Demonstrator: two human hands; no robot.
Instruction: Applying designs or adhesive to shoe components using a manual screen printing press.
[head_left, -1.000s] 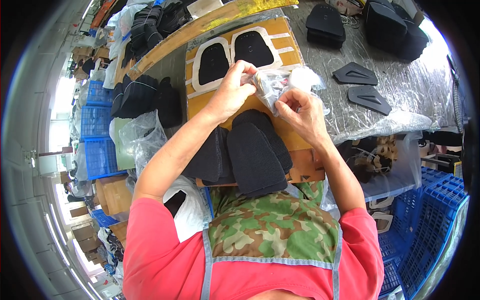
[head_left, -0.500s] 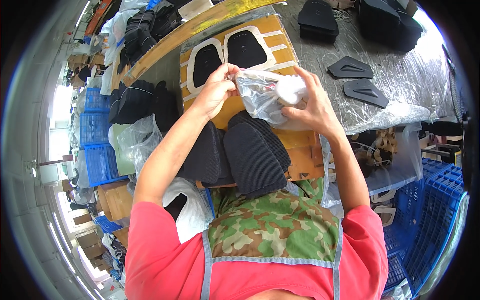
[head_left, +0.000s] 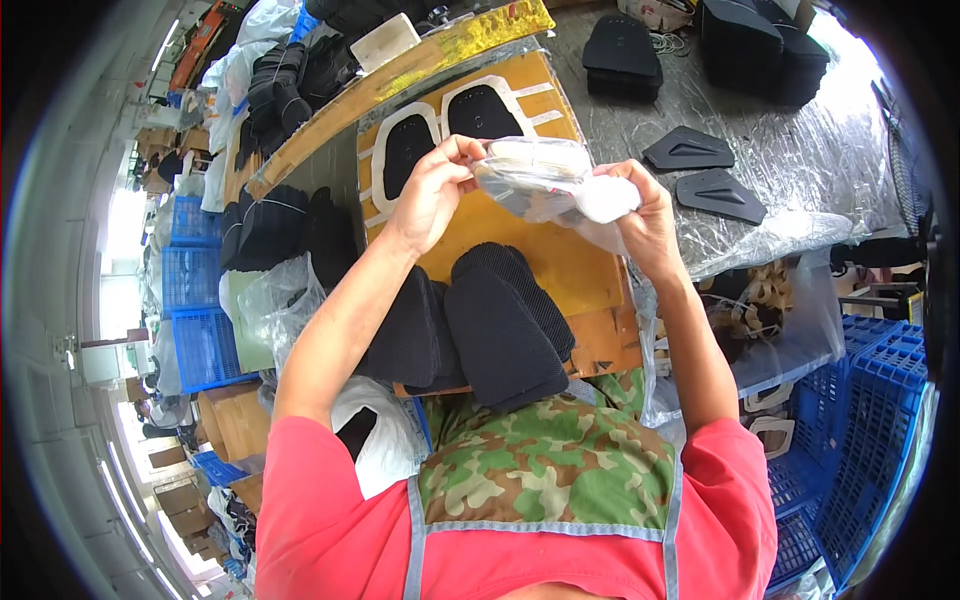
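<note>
You hold a clear plastic bag (head_left: 545,180) up in the air between both hands, above the orange board (head_left: 520,250) on the table (head_left: 800,170). Your left hand (head_left: 435,190) sits at the bag's 9 o'clock end, its fingers (head_left: 462,150) pinched together on the bag's upper corner. Your right hand (head_left: 650,215) is at the bag's 3 o'clock end, fingers clamped on the crumpled plastic there, with a white bunch of it pressed against the palm. What the bag contains is too blurred to tell.

Below the bag, toward 6 o'clock, a stack of black textured pads (head_left: 500,330) lies on the board's near edge, reaching almost to your camouflage apron (head_left: 545,470). Beyond the bag, toward 12 o'clock, two black pads in white outlines (head_left: 440,130) lie flat on the board, just past your left fingers. To 3 o'clock, two black triangular pieces (head_left: 705,170) rest on the table's shiny plastic sheeting, well apart from your right hand. More black stacks (head_left: 620,50) sit at the far side, around 1 o'clock. Blue crates (head_left: 200,290) stand at 9 o'clock beyond the table edge, and another blue crate (head_left: 870,420) stands at 4 o'clock.

The open room lies directly under the bag, on the bare middle of the board. Both forearms rise from the lower edge, elbows wide, wrists bent inward toward each other.
</note>
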